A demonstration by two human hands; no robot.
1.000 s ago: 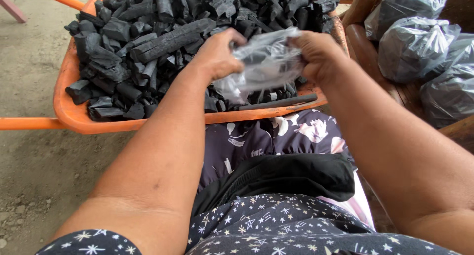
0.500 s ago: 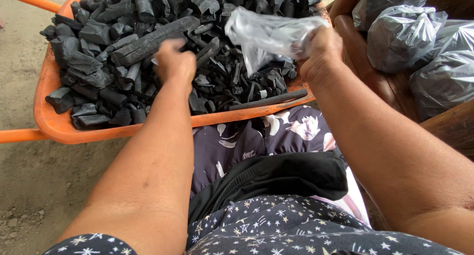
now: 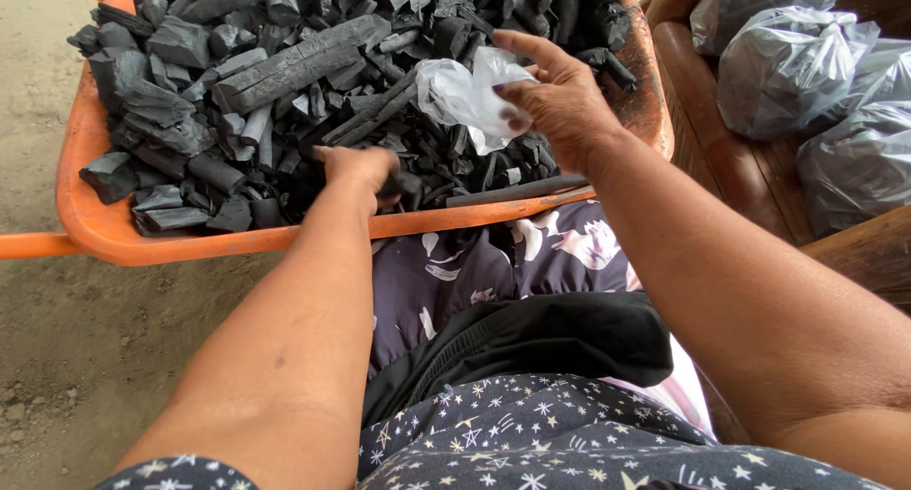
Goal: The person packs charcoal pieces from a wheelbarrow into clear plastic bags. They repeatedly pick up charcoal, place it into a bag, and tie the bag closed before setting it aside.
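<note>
While our left hand (image 3: 359, 170) grips charcoal pieces (image 3: 403, 184), the clear plastic bag (image 3: 470, 96) pinched in our right hand (image 3: 560, 101) could tear on sharp lumps.

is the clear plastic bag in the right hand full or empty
Empty, as far as shows: the clear plastic bag hangs crumpled and limp from the right hand, with no charcoal visible inside.

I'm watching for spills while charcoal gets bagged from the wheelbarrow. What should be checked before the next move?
1. Right hand grips the clear plastic bag: ok.
2. Bag mouth open: cannot tell, it looks crumpled.
3. Left hand on the charcoal: ok, closing on pieces.
4. Bag over the orange wheelbarrow: ok.
5. Filled bags clear of the hands: ok, set on the wooden bench.
</note>
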